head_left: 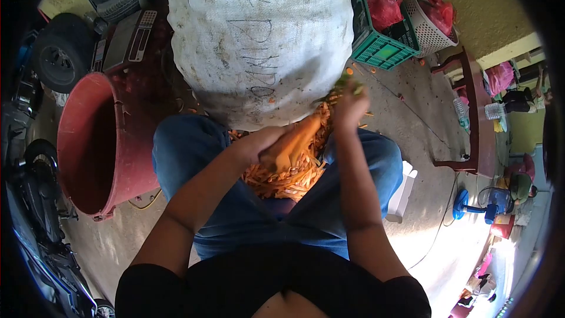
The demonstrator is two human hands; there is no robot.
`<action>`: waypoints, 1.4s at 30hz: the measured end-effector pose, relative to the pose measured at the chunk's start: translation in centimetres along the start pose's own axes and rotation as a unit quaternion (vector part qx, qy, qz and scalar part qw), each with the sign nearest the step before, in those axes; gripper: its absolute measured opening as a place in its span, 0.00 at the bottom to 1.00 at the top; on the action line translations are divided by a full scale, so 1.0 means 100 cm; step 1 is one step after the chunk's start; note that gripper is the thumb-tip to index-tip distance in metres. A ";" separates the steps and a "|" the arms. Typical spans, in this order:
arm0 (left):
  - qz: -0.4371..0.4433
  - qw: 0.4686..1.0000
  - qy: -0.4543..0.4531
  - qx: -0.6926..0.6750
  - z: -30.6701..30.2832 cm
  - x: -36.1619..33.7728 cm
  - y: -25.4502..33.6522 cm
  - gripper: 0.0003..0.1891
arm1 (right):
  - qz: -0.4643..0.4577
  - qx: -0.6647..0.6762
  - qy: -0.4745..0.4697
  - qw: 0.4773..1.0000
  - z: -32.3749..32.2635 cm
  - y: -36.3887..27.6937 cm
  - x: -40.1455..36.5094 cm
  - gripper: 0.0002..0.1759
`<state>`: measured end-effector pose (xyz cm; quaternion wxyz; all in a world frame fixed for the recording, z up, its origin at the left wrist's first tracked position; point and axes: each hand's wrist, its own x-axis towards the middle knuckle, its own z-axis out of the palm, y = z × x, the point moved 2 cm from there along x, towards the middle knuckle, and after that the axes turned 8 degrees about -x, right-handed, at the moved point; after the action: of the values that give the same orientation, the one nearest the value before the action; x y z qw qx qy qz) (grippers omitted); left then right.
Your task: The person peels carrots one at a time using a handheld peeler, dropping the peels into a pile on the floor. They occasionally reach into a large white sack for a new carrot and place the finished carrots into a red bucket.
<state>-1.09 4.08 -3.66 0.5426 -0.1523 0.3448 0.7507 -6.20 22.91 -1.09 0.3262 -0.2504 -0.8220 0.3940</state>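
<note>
My left hand [263, 142] is closed around the thick end of a large orange vegetable [295, 142], which looks like a carrot and points up and to the right. My right hand [351, 109] is at its far end, fingers curled and smeared by motion. Something greenish [343, 85] shows by those fingers, too blurred to name. Below both hands, between my knees, lies a heap of orange peel strips [285, 184]. Whatever holds the heap is mostly hidden.
A bulging white sack [259, 41] stands right before my knees. To the left are a red barrel [88, 141] and a scale [130, 38]. A green crate [385, 50] and white basket [429, 35] stand at upper right. A white box [403, 194] lies beside my right knee.
</note>
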 end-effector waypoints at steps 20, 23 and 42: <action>0.016 0.999 0.038 0.022 0.014 -0.023 0.007 0.17 | -0.030 -0.105 0.053 0.993 -0.017 -0.012 0.007 0.15; 0.086 0.995 0.045 0.032 0.019 -0.032 0.016 0.19 | 0.036 0.040 0.046 0.997 -0.025 0.000 0.022 0.14; 0.102 0.993 0.021 0.047 0.017 -0.023 0.008 0.19 | 0.046 -0.065 0.042 0.996 -0.019 0.003 0.027 0.12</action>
<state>-0.76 3.51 -0.79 0.4623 -0.1061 0.4045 0.7819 -6.54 25.85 0.47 0.3252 -0.3250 -0.8188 0.3437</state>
